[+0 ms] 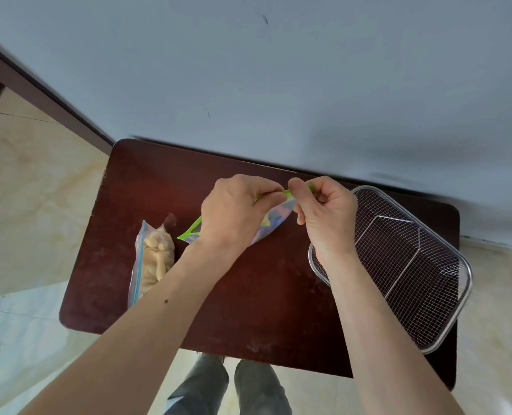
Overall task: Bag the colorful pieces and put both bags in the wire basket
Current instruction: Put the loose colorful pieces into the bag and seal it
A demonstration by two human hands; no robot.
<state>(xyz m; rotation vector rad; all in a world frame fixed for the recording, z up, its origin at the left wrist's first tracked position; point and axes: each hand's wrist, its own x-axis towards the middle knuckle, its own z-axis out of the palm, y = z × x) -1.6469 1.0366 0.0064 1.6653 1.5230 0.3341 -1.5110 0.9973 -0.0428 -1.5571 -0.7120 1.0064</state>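
A clear zip bag with a green seal strip [274, 218] holds pastel colorful pieces and is lifted a little above the dark table [248, 295]. My left hand [234, 211] and my right hand [320, 211] both pinch its green top edge, fingertips almost touching. A second zip bag with a blue seal [153, 259], holding pale yellowish pieces, lies on the table to the left, partly behind my left forearm. The wire basket [413, 265] stands at the table's right end with nothing in it.
The table stands against a pale blue-grey wall [278, 85]. The basket overhangs the table's right front edge. Tiled floor [24, 205] lies to the left and my legs show below the near edge.
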